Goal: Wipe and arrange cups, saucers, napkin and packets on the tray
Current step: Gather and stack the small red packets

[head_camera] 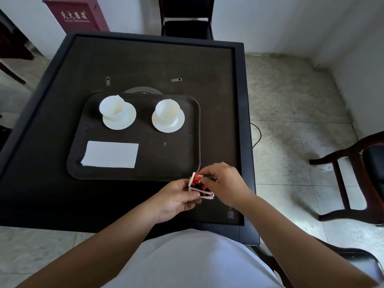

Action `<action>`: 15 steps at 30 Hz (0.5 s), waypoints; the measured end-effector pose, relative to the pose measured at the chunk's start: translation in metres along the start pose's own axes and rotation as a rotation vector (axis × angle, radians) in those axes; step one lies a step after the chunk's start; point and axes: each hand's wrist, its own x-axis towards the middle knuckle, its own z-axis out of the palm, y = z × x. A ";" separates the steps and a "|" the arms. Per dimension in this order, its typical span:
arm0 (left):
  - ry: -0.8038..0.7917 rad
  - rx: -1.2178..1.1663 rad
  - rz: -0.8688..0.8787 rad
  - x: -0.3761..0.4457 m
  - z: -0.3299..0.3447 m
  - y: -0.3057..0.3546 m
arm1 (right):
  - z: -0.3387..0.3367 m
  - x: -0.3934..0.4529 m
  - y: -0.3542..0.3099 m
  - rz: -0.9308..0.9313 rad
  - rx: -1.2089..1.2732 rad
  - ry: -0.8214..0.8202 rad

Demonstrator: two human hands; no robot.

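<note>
A dark tray (182,159) lies on the black table. On its far half stand two white cups on white saucers, the left cup (112,107) on its saucer (126,121) and the right cup (167,110) on its saucer (176,123). A folded white napkin (111,155) lies on the tray's near left part. Just off the tray's near right corner, both hands hold a small stack of red, black and white packets (198,185). My left hand (176,199) grips the stack from below. My right hand (222,183) pinches the top packet at its upper edge.
The black table (218,100) has a raised rim all round. A dark chair (187,19) stands behind it, and another chair (357,173) stands on the tiled floor to the right. A red cabinet (76,13) stands at the back left.
</note>
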 end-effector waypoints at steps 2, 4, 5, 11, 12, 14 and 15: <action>0.011 -0.035 0.018 -0.002 0.000 -0.002 | 0.003 -0.001 0.000 -0.044 -0.059 0.025; 0.051 -0.047 0.043 -0.003 0.000 -0.004 | 0.006 -0.002 0.000 -0.056 -0.074 0.037; 0.068 -0.044 0.052 -0.003 0.000 -0.005 | 0.008 -0.002 0.000 -0.058 -0.070 0.033; 0.103 -0.038 0.074 -0.003 0.000 -0.006 | 0.018 -0.006 0.002 0.072 0.027 0.094; 0.111 -0.036 0.079 -0.002 0.000 -0.006 | 0.019 -0.007 0.002 0.126 0.081 0.120; 0.131 -0.043 0.087 -0.001 -0.001 -0.006 | 0.021 -0.010 0.003 0.237 0.235 0.154; 0.139 -0.059 0.091 -0.001 -0.001 -0.006 | 0.022 -0.012 0.004 0.273 0.320 0.154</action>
